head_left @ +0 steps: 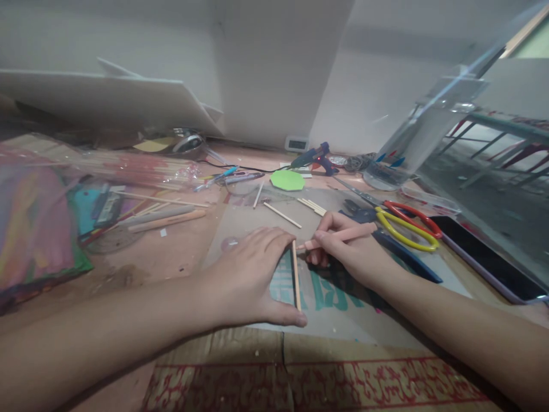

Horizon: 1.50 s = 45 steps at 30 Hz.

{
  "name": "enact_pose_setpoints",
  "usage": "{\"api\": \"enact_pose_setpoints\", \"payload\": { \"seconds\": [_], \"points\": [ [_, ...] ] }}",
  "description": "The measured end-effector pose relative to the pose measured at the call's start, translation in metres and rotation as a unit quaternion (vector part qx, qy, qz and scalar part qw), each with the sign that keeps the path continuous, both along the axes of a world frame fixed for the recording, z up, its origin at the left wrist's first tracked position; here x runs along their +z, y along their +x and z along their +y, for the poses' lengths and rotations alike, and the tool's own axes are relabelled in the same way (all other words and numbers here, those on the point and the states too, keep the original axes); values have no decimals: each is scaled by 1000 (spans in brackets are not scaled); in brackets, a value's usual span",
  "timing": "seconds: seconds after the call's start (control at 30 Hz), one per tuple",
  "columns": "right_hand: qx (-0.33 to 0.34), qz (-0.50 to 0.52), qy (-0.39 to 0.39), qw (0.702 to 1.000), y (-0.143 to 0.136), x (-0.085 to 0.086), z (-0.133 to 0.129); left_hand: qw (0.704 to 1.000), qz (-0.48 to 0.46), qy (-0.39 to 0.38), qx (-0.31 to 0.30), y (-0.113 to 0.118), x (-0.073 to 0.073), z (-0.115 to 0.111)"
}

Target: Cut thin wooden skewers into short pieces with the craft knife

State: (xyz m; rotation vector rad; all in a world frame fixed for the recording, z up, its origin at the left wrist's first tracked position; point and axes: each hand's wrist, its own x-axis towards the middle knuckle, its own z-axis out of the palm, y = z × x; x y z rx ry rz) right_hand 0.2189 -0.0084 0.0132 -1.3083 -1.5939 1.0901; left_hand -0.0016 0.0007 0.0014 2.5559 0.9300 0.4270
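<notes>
My left hand (253,274) grips a thin wooden stick (296,274) by its two ends, the thumb at the near end and the fingers at the far end. The stick lies over a translucent sheet with green print (330,292). Closed around a light pink pen (355,232), my right hand (343,246) has the pen's tip at the stick's side near its far end. Whether the tip touches the stick I cannot tell. Beyond my hands lie a loose stick (282,215), a shorter one (258,194) and a small group of sticks (311,206).
Red-and-yellow-handled scissors (407,226), a dark blue tool (407,257) and a phone (489,257) lie right. Behind are a glue gun (317,157), a green octagon (287,180) and a clear container (398,143). Plastic-wrapped sticks (137,169) and pens (167,220) are left.
</notes>
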Motion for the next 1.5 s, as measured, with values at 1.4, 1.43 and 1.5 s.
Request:
{"api": "enact_pose_setpoints", "payload": {
  "seconds": [1.4, 1.43, 1.5],
  "points": [
    [-2, -55, 14, 998, -2, 4, 0, 1000, -19, -9, -8, 1, -2, 0],
    [-8, -57, 17, 998, -3, 6, 0, 1000, -20, -8, -10, 1, -1, 0],
    [-14, -58, 22, 998, -5, 8, 0, 1000, -21, -7, -9, 1, -1, 0]
  ]
}}
